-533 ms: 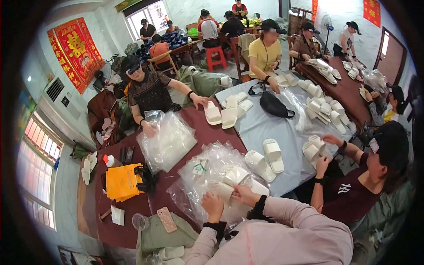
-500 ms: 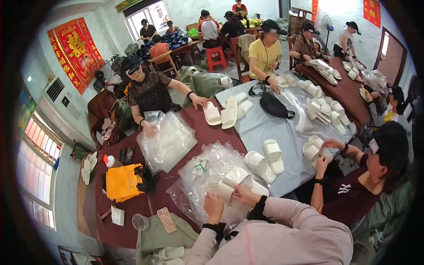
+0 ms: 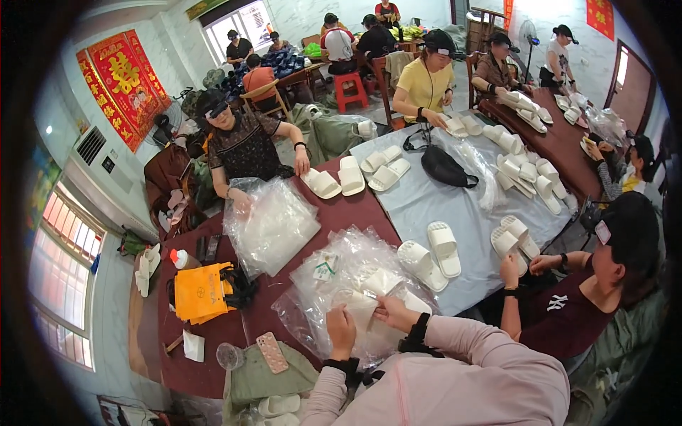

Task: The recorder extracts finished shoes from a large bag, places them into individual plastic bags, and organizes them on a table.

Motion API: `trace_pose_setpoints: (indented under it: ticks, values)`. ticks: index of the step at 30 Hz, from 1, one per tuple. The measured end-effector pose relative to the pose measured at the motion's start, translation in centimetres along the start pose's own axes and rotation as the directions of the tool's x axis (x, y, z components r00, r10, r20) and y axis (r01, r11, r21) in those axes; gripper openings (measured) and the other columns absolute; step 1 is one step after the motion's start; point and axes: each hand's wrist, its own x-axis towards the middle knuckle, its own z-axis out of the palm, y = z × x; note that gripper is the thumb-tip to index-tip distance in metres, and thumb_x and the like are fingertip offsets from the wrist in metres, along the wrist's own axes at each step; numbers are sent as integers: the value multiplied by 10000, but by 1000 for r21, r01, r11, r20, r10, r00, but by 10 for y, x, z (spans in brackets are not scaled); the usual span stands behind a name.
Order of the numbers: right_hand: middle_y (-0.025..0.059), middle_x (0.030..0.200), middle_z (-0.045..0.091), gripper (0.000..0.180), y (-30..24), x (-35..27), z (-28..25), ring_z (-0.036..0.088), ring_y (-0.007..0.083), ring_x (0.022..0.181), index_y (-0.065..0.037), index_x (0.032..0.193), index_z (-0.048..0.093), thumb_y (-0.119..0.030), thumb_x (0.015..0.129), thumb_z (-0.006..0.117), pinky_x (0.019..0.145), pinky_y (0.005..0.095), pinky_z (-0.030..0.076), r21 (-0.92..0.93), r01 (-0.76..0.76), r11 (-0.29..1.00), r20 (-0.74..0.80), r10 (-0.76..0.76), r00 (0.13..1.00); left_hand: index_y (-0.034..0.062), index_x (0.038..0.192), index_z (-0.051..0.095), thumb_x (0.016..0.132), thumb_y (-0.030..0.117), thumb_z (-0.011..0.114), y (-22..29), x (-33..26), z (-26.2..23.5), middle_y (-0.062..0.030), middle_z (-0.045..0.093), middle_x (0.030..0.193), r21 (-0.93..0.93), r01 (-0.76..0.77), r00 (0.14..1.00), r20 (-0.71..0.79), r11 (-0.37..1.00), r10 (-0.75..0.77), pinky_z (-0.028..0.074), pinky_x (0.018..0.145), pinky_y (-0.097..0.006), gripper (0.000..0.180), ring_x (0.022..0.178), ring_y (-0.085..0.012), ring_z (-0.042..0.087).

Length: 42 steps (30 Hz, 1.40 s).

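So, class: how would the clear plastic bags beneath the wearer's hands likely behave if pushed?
The clear plastic bags would probably crumple, since their edges look wrinkled. They seem light: the maroon tabletop shows through their film at the edge. Their glossy sheen suggests they may slide.

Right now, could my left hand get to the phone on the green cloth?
Likely yes: the phone lies uncovered on the cloth, to the left of your left hand, with only the edge of the plastic bags seemingly between.
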Motion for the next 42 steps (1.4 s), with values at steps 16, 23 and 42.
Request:
trace_pose_setpoints:
  ticks: [16, 23, 42]
  values:
    - [55, 708, 503, 130, -3, -2, -7, 516, 172, 582, -64, 847, 481, -165, 842, 563, 452, 294, 393, 34, 136, 990, -52, -134, 990, 37, 841, 507, 719, 49, 552, 8, -18, -17, -158, 542, 773, 60, -69, 901, 431, 996, 36, 451, 635, -424, 130, 717, -338, 548]
    - [17, 718, 491, 140, -25, -27, 9, 503, 130, 606, -94, 868, 475, -153, 825, 594, 562, 285, 461, -16, 205, 979, 3, -205, 979, 8, 779, 465, 734, 37, 537, 22, 3, -22, -167, 510, 733, -116, 21, 948, 318, 993, 17, 443, 614, -421, 90, 690, -346, 535]
    - [-39, 641, 506, 171, -79, -111, 9, 471, 57, 518, -136, 784, 488, -156, 800, 657, 469, 201, 380, 4, 568, 823, 131, -563, 816, 58, 813, 527, 671, 5, 616, 88, 41, -36, -89, 514, 778, -104, -364, 931, -50, 925, 361, 415, 666, -389, 176, 746, -277, 515]
